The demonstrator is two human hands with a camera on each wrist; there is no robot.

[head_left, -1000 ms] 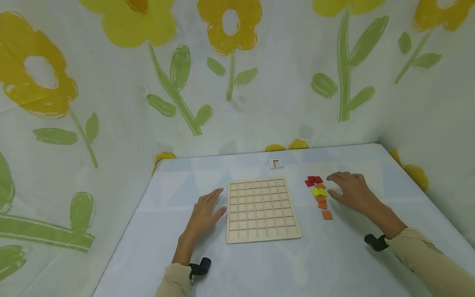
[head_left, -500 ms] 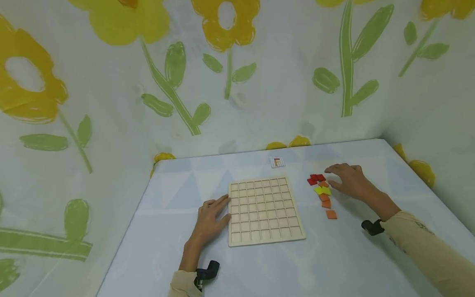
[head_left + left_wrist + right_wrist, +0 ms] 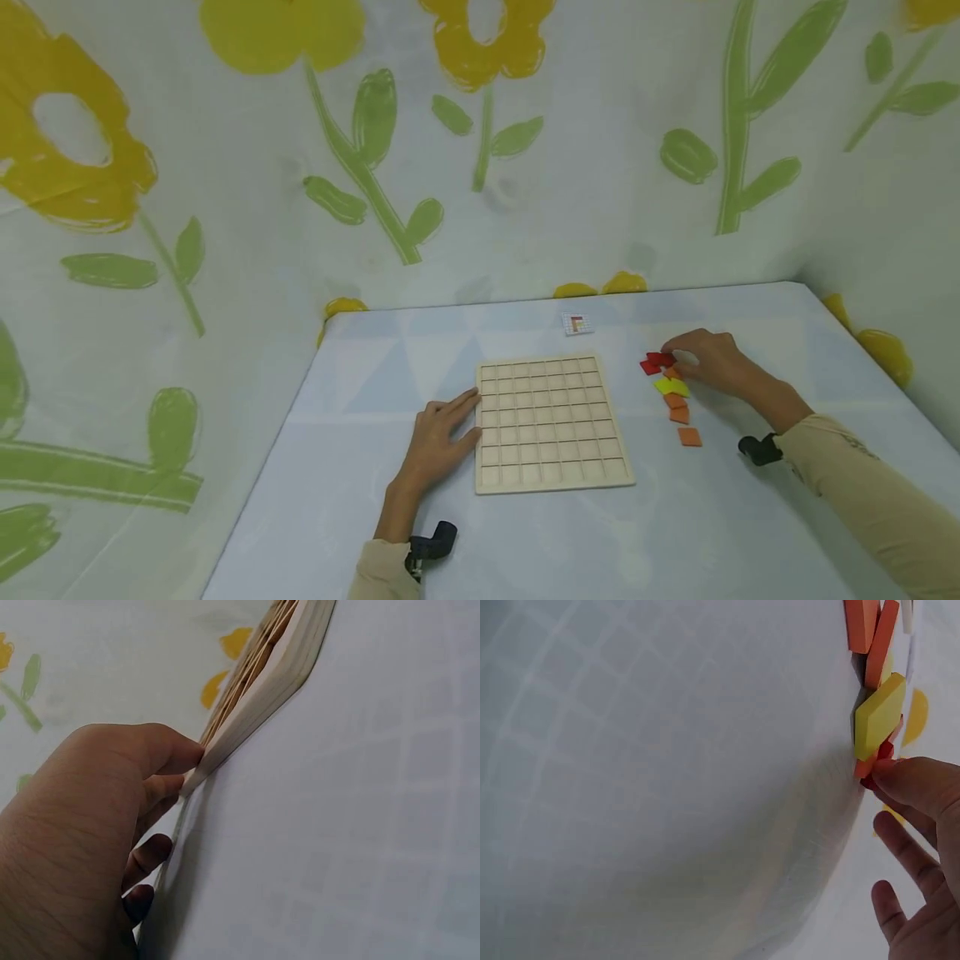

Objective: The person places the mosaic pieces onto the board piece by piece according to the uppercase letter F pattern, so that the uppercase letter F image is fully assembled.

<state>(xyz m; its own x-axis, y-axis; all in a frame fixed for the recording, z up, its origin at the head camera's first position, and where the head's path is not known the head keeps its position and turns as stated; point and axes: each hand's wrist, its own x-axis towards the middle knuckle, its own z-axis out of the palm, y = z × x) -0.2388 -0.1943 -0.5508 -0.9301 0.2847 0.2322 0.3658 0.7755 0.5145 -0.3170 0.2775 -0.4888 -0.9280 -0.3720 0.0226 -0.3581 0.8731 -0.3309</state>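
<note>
A square wooden grid board [image 3: 553, 425] lies on the table in the head view. My left hand [image 3: 438, 444] touches its left edge with thumb and fingertips; the left wrist view shows the fingers [image 3: 176, 754] at the board's side. To the board's right, my right hand [image 3: 712, 362] has thumb and forefinger around a red tile [image 3: 667, 359] at the top of a loose row of tiles. In the right wrist view the thumb partly hides the red tile [image 3: 886, 750]. Below come yellow tiles [image 3: 672, 387] and orange tiles [image 3: 675, 401].
A small card [image 3: 577, 323] with a coloured pattern lies behind the board. One orange tile [image 3: 689, 437] sits apart at the near end of the row. Flower-printed cloth [image 3: 525, 208] surrounds the pale table [image 3: 555, 550].
My left hand has moved right, from beside the board to its left edge. My right hand's thumb and forefinger have come in from just right of the red tiles and closed around one.
</note>
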